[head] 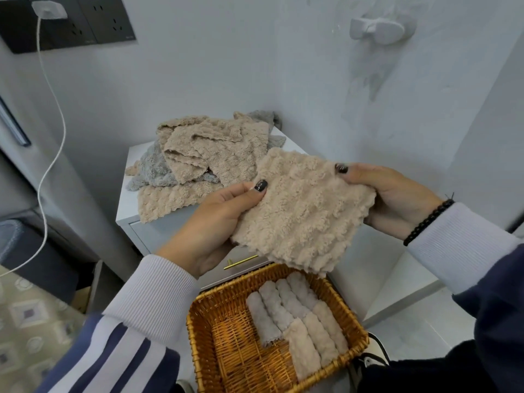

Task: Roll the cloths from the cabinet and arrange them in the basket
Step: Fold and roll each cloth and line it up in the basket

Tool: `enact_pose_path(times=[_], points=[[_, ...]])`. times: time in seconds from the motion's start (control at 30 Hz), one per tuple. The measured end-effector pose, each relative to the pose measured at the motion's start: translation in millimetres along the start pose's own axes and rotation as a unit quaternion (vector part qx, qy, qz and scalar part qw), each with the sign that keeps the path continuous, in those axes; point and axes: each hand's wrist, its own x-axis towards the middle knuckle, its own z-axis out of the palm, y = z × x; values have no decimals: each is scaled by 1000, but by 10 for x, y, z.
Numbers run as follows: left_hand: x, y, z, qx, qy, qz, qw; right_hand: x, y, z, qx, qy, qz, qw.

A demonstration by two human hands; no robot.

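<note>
Pinching 1 fluffy beige cloth (303,211), left hand (218,222) and right hand (394,202), above wicker basket (204,336).

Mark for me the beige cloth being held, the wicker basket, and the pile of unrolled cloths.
beige cloth (303,211): head view, centre of its fluffy face.
wicker basket (195,327): head view, left rim.
pile of unrolled cloths (215,154): head view, top beige cloth on the cabinet.

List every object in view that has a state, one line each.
left hand: gripping beige cloth
right hand: gripping beige cloth
beige cloth: spread flat, unrolled
cloth pile: loose on cabinet
basket: part-filled with rolled cloths
drawer: closed
charger: plugged in
</note>
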Motion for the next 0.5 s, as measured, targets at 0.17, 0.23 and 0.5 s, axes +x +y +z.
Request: enact_pose_path(times=[0.17, 0.23, 0.5], points=[[111, -1, 221, -66, 28, 19, 997, -93, 97, 68, 198, -14, 29, 980], [149, -10, 255, -55, 49, 25, 997, -92, 138, 69, 177, -33, 43, 983], [174, -21, 206, 36, 58, 24, 997, -82, 58, -159, -33, 24, 41, 998]])
